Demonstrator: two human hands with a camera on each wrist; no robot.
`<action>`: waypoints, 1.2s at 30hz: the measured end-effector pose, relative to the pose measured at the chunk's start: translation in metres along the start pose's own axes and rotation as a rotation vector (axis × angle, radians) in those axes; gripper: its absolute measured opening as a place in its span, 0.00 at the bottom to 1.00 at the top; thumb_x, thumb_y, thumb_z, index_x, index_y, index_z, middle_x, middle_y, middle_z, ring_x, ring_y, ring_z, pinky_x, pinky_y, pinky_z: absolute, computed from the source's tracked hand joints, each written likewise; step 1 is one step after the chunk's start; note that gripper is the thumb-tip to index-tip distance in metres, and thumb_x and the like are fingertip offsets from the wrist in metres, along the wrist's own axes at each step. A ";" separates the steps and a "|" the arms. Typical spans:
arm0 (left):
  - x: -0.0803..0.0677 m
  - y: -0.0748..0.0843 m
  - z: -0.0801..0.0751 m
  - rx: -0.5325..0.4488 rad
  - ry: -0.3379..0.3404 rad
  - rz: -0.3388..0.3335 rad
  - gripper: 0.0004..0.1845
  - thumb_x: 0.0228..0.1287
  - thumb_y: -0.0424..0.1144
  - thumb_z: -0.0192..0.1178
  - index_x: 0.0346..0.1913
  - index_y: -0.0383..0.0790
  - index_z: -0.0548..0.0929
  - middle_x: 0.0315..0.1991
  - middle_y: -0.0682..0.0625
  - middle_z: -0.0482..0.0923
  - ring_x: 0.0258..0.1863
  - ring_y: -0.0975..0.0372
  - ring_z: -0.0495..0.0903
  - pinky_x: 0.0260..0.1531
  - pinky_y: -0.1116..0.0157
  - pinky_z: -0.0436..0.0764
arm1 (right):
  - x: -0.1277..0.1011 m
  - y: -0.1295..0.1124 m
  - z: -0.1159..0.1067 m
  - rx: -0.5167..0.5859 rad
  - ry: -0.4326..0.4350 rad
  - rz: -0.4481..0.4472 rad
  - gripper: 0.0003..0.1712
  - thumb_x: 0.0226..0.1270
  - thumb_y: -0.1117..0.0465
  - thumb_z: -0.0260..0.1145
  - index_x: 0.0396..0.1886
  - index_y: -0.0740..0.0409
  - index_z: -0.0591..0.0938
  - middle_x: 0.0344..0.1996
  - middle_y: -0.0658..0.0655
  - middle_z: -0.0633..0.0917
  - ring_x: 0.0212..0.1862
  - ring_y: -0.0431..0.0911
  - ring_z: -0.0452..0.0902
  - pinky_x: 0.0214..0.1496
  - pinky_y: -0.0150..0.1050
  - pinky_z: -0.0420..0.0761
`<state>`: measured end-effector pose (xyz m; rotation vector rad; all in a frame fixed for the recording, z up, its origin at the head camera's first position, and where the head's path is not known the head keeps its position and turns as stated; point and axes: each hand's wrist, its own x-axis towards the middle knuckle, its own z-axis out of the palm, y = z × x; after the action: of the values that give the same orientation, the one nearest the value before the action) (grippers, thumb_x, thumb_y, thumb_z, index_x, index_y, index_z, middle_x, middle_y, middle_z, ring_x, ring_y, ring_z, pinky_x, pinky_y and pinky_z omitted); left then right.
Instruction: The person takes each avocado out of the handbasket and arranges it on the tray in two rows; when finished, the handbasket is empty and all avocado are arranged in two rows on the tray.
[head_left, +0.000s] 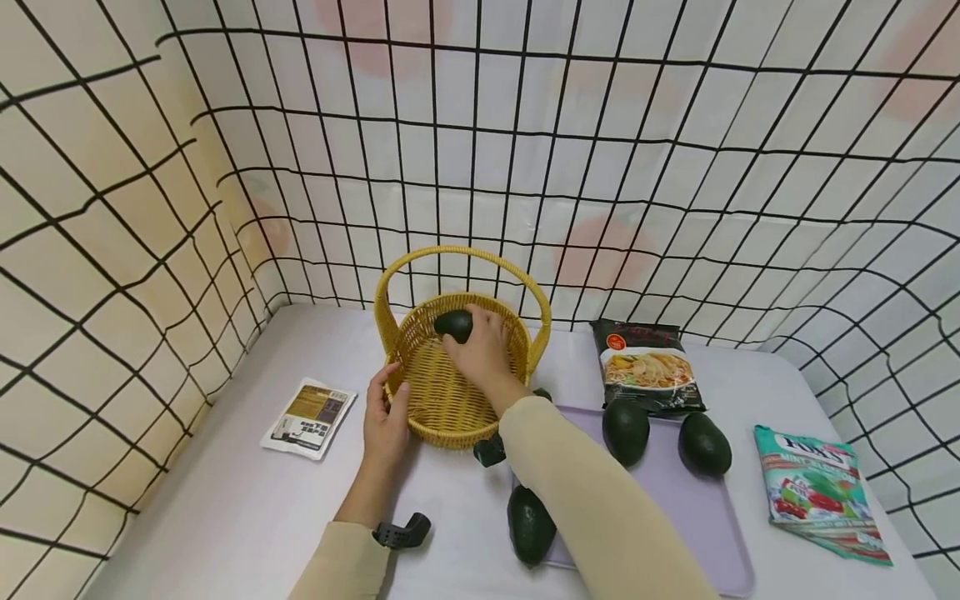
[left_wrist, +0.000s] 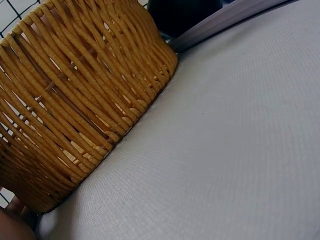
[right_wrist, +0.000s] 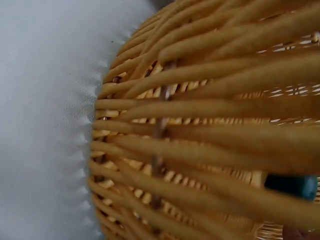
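Inside the round yellow woven wicker basket with an arched handle (head_left: 450, 392), right hand (head_left: 480, 350) reaching over the near rim, fingers curled round a dark green avocado (head_left: 454, 325) held low against the far inner wall. Left hand (head_left: 386, 421) laid flat against the basket's outer left side, fingers straight and thumb up by the rim, gripping nothing. Basket standing on the pale grey desk (head_left: 247, 500), just beside the left edge of a flat lilac plastic tray (head_left: 705, 517). Two more dark avocados (head_left: 626, 430) (head_left: 704, 443) lying on the tray's far part, a third (head_left: 530, 523) at its near left corner, half over the edge onto the desk. Behind the tray, a black noodle packet with a bowl picture (head_left: 649, 367); well to the right, a teal sweet bag with red print (head_left: 819, 493). Left of the basket, a small white and brown sachet (head_left: 309, 417) flat on the desk. Close-up from the left wrist: basket weave (left_wrist: 75, 110) resting on the desk cloth (left_wrist: 225, 150), tray edge behind. From the right wrist, blurred wicker strands (right_wrist: 210, 125) only.
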<state>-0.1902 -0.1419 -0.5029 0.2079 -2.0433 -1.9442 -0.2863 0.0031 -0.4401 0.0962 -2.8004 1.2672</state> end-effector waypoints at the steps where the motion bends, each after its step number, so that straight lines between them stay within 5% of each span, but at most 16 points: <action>1: 0.000 0.000 0.001 -0.002 -0.004 -0.003 0.23 0.78 0.38 0.51 0.72 0.45 0.68 0.78 0.44 0.61 0.74 0.49 0.63 0.70 0.45 0.64 | 0.001 0.002 0.000 0.003 -0.002 0.001 0.39 0.70 0.49 0.68 0.77 0.47 0.65 0.73 0.63 0.63 0.71 0.61 0.63 0.65 0.59 0.74; 7: -0.001 -0.002 0.005 0.005 -0.028 -0.003 0.23 0.78 0.40 0.51 0.72 0.46 0.68 0.79 0.44 0.59 0.80 0.48 0.54 0.78 0.44 0.54 | 0.001 0.013 0.004 -0.047 -0.033 -0.001 0.44 0.68 0.45 0.69 0.79 0.45 0.61 0.79 0.61 0.57 0.78 0.63 0.56 0.70 0.63 0.70; 12: -0.003 -0.001 0.003 0.012 -0.007 -0.002 0.23 0.78 0.41 0.53 0.71 0.47 0.69 0.77 0.45 0.61 0.76 0.49 0.61 0.72 0.45 0.62 | 0.002 0.015 0.010 -0.103 -0.097 0.014 0.47 0.68 0.42 0.68 0.81 0.40 0.57 0.82 0.59 0.49 0.82 0.63 0.46 0.74 0.65 0.64; 26: -0.001 -0.003 -0.002 -0.002 -0.007 0.017 0.22 0.78 0.39 0.52 0.72 0.46 0.69 0.76 0.46 0.63 0.72 0.52 0.65 0.67 0.52 0.67 | 0.001 0.012 0.014 -0.064 -0.010 -0.015 0.33 0.71 0.50 0.69 0.72 0.50 0.70 0.69 0.62 0.68 0.68 0.58 0.68 0.68 0.57 0.72; 36: -0.002 0.000 -0.002 0.025 -0.013 -0.001 0.23 0.79 0.41 0.51 0.72 0.48 0.68 0.78 0.46 0.61 0.72 0.50 0.65 0.67 0.48 0.67 | 0.001 0.013 0.017 -0.075 -0.018 -0.006 0.32 0.69 0.51 0.71 0.70 0.46 0.73 0.68 0.61 0.71 0.67 0.59 0.69 0.67 0.57 0.72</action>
<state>-0.1879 -0.1434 -0.5034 0.2023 -2.0773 -1.9264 -0.2885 -0.0006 -0.4611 0.1120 -2.8570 1.1636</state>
